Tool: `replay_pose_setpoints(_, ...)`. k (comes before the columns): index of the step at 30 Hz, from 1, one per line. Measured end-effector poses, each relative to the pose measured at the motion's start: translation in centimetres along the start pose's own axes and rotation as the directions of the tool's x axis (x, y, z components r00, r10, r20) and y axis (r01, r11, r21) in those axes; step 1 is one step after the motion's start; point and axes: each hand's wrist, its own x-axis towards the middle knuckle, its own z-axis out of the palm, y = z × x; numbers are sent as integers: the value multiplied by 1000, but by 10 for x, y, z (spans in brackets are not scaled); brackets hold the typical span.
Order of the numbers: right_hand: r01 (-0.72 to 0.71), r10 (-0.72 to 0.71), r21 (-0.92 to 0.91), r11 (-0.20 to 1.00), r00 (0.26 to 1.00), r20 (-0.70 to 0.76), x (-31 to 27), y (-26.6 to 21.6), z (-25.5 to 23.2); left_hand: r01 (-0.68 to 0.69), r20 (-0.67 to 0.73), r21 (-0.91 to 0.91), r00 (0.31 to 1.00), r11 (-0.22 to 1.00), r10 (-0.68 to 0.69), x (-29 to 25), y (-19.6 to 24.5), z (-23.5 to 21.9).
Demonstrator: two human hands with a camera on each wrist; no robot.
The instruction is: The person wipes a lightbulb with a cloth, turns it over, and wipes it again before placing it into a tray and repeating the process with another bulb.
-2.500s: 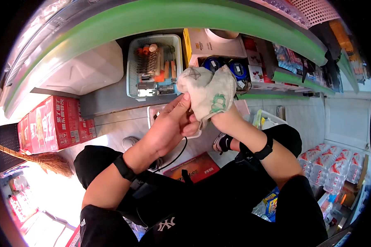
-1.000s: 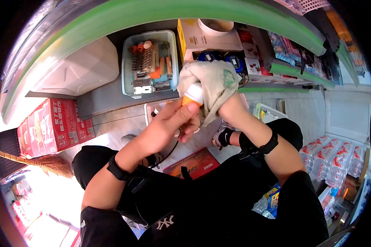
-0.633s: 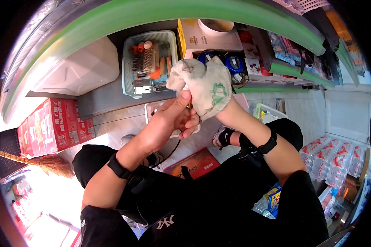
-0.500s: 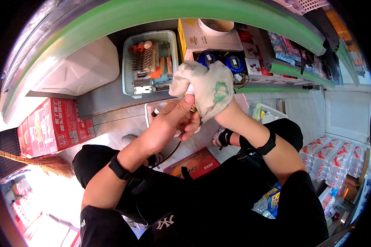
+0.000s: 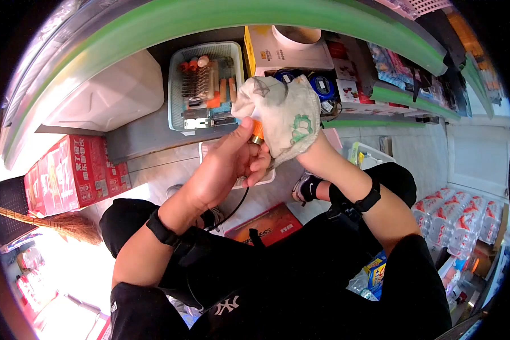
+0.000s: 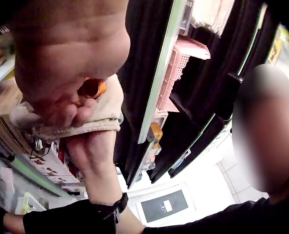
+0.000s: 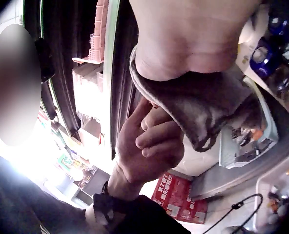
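Observation:
My left hand (image 5: pixel 224 173) pinches a small orange-and-white cylinder (image 5: pixel 258 128) with a brass-coloured end between thumb and fingers. The left wrist view shows an open round end of this orange piece (image 6: pixel 93 88) at the fingers. Over my right hand (image 5: pixel 313 154) lies an off-white cloth (image 5: pixel 289 119) with a green print, like a mitt, hiding its fingers. The cloth folds round the cylinder's upper end, where that hand grips through it. In the right wrist view the cloth's hem (image 7: pixel 169 105) hangs beside my left hand (image 7: pixel 152 139).
A pale blue basket (image 5: pixel 177 107) of small parts stands on the shelf ahead, beside a box (image 5: pixel 269 56) and blue round items (image 5: pixel 322 86). A white basket (image 5: pixel 266 179) sits on the floor below the hands. The green shelf edge (image 5: pixel 221 20) crosses overhead.
The cloth covers the cylinder's white end, which showed a second ago. My left thumb has shifted, so the orange body and brass end now show.

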Motion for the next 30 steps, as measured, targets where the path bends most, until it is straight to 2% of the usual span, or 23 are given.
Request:
replay_pose_setpoints(3,70,-75,-141,987,997,-26,-2,13,-2,-58,-54,169,996,984,68,0,0,4)
replay_pose_setpoints(6,-28,20,-263,964,999,-33,14,27,-7,-74,74,73,995,995,69,-2,-1,6)
replay_pose_setpoints(9,7,4,-333,943,999,34,21,41,-14,-82,177,-104,979,991,100,-2,0,3)
replay_pose_setpoints(10,120,-96,-464,878,993,74,20,39,-16,-81,175,-128,979,989,102,-1,-1,1)
replay_pose_setpoints(12,249,-187,-543,802,968,169,20,38,-14,-80,167,-175,980,981,109,2,-2,-3)
replay_pose_setpoints(13,267,-184,-506,820,961,207,19,40,-12,-67,134,-136,987,988,86,2,-2,-4)
replay_pose_setpoints(14,177,-109,-397,901,976,188,15,38,-10,-54,101,-98,993,994,63,2,-3,-4)
replay_pose_setpoints(15,80,-33,-279,957,985,168,11,33,-8,-37,67,-61,997,997,41,2,-3,-4)
replay_pose_setpoints(16,-126,133,-62,990,983,124,5,11,-4,-45,49,-30,998,999,46,3,-3,-3)
replay_pose_setpoints(19,-275,263,116,954,959,109,1,1,-4,-81,-5,65,997,995,81,6,-6,2)
replay_pose_setpoints(21,-194,192,22,981,978,83,2,-4,-4,-130,-50,138,989,982,138,4,-7,5)
replay_pose_setpoints(23,-21,25,-114,993,999,28,1,3,-3,-123,-23,128,992,984,127,4,-8,4)
replay_pose_setpoints(25,62,-71,-177,982,996,-48,0,11,-4,-120,45,84,992,989,116,4,-9,3)
replay_pose_setpoints(26,40,-56,-157,987,994,-98,1,13,-6,-118,98,44,989,992,113,5,-9,2)
replay_pose_setpoints(28,-76,73,-19,997,990,-122,3,17,-10,-99,178,-38,979,994,104,5,-9,-1)
replay_pose_setpoints(29,37,-54,-235,971,996,-68,8,24,-14,-83,205,-80,974,993,98,5,-8,-2)
replay_pose_setpoints(30,155,-166,-432,888,986,13,14,31,-18,-66,231,-122,968,990,93,4,-8,-4)
